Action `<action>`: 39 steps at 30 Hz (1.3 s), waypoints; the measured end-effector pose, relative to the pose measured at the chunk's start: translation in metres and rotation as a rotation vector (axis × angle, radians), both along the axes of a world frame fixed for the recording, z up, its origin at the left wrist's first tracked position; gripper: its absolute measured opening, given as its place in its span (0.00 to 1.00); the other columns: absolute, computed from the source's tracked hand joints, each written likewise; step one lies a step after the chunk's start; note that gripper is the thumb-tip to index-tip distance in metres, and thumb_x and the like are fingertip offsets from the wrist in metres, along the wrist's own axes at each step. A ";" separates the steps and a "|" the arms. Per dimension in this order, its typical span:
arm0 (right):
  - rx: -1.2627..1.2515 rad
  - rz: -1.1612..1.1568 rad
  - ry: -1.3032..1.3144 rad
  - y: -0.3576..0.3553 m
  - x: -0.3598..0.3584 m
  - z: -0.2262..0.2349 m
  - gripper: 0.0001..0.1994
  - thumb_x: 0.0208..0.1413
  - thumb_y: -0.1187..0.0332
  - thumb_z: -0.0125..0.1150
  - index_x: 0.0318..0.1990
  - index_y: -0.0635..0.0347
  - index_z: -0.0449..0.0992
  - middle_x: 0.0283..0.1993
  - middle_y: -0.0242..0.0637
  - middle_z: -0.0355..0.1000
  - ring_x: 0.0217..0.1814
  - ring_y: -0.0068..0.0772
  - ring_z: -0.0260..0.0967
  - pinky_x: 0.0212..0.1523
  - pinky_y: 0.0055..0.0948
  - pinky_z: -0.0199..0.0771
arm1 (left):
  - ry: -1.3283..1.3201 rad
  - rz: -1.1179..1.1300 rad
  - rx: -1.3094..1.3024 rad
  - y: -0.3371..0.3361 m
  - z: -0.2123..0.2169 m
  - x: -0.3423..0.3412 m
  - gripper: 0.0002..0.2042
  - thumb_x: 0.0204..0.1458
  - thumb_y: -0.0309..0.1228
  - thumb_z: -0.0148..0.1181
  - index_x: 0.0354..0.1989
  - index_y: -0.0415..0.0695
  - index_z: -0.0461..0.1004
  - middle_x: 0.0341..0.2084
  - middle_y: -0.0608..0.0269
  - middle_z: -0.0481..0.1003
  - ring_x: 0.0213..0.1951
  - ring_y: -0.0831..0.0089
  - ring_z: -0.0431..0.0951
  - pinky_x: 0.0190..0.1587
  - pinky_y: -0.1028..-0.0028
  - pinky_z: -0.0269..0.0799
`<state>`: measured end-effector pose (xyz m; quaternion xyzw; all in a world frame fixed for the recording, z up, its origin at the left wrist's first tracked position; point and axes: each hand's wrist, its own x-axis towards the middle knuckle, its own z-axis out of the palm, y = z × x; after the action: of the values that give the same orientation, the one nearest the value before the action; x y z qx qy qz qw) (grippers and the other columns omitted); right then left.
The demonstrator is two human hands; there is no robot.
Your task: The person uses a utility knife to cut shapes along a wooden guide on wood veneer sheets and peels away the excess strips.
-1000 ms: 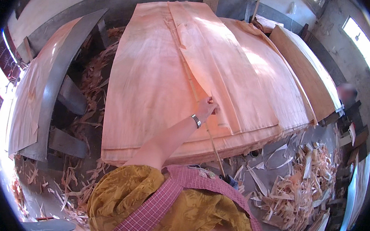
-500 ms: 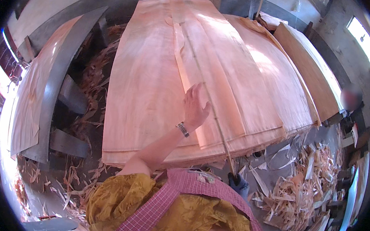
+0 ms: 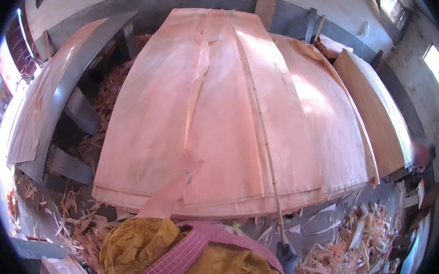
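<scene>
Your left hand (image 3: pixel 191 164) is over the near part of the wood veneer stack (image 3: pixel 138 131), at the left edge of a narrower veneer sheet (image 3: pixel 224 137) lying on top of that stack; its fingers are blurred, so I cannot tell whether they grip the edge. Your gloved right hand (image 3: pixel 286 256), in front of the stack's near edge, grasps the near end of a long bamboo stick (image 3: pixel 264 135), which slants across the stack toward its far edge. Wood shavings (image 3: pixel 346 253) lie heaped right of the stack's near edge.
</scene>
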<state>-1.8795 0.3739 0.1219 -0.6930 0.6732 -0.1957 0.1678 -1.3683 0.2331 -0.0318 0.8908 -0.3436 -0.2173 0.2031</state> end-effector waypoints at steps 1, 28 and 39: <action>-0.017 -0.021 -0.016 -0.015 -0.018 -0.017 0.19 0.54 0.53 0.65 0.21 0.57 0.70 0.18 0.45 0.68 0.18 0.48 0.68 0.19 0.41 0.63 | 0.025 -0.004 -0.042 -0.007 -0.010 0.014 0.51 0.46 0.51 0.62 0.71 0.35 0.41 0.64 0.35 0.56 0.66 0.47 0.56 0.66 0.55 0.55; 0.140 0.238 0.002 -0.141 -0.046 0.019 0.18 0.57 0.54 0.62 0.27 0.63 0.73 0.20 0.49 0.69 0.20 0.46 0.70 0.24 0.40 0.67 | 0.155 0.322 -0.121 -0.016 -0.072 0.109 0.12 0.44 0.32 0.59 0.34 0.36 0.79 0.28 0.48 0.79 0.34 0.60 0.81 0.39 0.62 0.76; 0.489 -0.029 -0.446 -0.215 0.112 0.063 0.19 0.60 0.51 0.60 0.23 0.54 0.70 0.13 0.25 0.60 0.09 0.18 0.54 0.10 0.24 0.50 | 0.245 0.102 -0.125 -0.019 -0.057 0.109 0.18 0.43 0.37 0.62 0.39 0.37 0.78 0.32 0.53 0.80 0.35 0.65 0.80 0.38 0.65 0.75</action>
<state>-1.7673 0.1589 0.1846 -0.5626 0.6567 -0.1778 0.4697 -1.2592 0.2142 -0.0886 0.8594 -0.2833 -0.2921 0.3095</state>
